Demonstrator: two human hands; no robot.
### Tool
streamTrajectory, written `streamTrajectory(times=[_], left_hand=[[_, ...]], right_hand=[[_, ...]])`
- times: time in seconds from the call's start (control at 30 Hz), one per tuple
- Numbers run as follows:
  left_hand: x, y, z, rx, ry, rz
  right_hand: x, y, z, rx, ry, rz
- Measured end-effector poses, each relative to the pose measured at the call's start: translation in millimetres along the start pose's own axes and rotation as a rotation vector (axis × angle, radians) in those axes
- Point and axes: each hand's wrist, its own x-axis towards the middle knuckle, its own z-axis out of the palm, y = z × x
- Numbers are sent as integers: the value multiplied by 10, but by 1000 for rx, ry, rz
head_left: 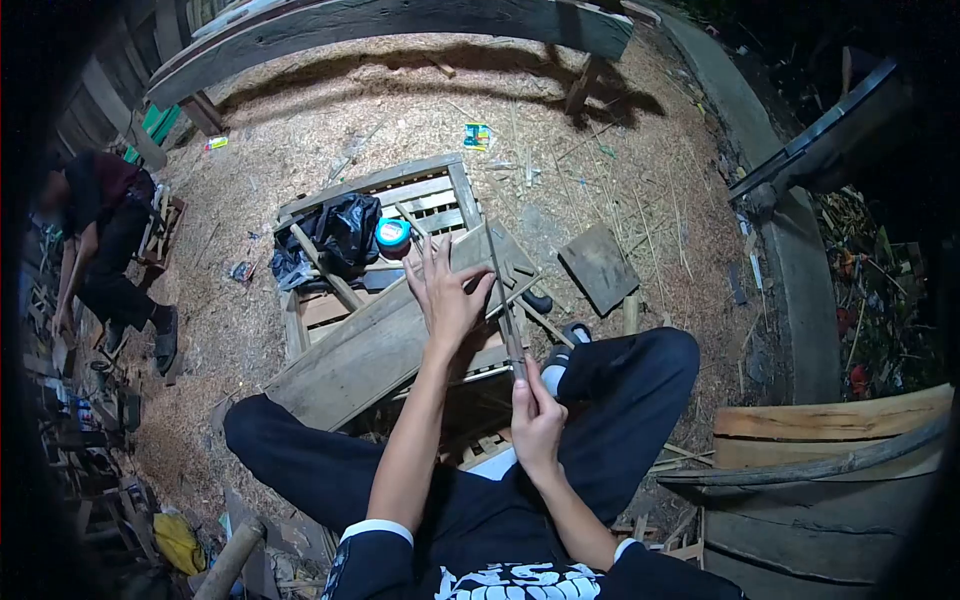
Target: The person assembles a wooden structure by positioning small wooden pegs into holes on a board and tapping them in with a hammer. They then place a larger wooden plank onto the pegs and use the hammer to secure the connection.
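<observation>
My right hand (537, 420) is closed around the lower end of a long, thin, dark strip (507, 318), which points away from me across the plank's right end. Whether this strip is a blade or a piece of wood I cannot tell. My left hand (447, 295) is open above the plank, fingers spread, with the thumb and forefinger reaching right up to the strip. Beneath the hands, a wide wooden plank (350, 360) lies slantwise over a slatted wooden frame (380, 180). A jar with a blue lid (393, 233) stands just beyond my left fingertips, beside a black plastic bag (340, 232).
A square board (599, 268) lies on the shavings-covered ground at right. Across the far side runs a long wooden bench (400, 38). Another person (105, 235) bends over at the left. Curved boards (820, 500) stand at lower right, near a concrete edge (805, 300).
</observation>
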Motion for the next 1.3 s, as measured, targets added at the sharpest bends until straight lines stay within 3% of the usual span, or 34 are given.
streamTrajectory(times=[0.1, 0.13, 0.2, 0.3, 0.5, 0.8, 0.87, 1.0, 1.07, 1.3], left_hand=[[11, -45, -5, -15, -80, -13], [19, -41, 13, -27, -113, -17], [3, -14, 27, -45, -110, -11], [-6, -37, -25, -85, -101, -4], [-7, -33, -25, -101, -84, 5], [-11, -19, -33, -92, -84, 30], [-8, 1, -59, -84, -96, 45], [-2, 27, -29, -61, -93, 103], [-5, 43, -52, -40, -108, 124], [20, 38, -48, -9, -142, 126]], right_hand=[[-98, -138, -138, 47, -44, 227], [-79, -42, -109, 45, -44, 223], [-28, 172, -23, -13, 91, -68], [-23, 231, 9, 157, 47, 70], [-2, 215, -48, 171, 55, 132], [158, 252, -149, 287, 117, 140], [180, 318, -143, 225, 131, 32], [183, 348, -145, 276, 144, 28], [166, 305, -169, 286, 140, 151], [184, 330, -141, 287, 125, 130]])
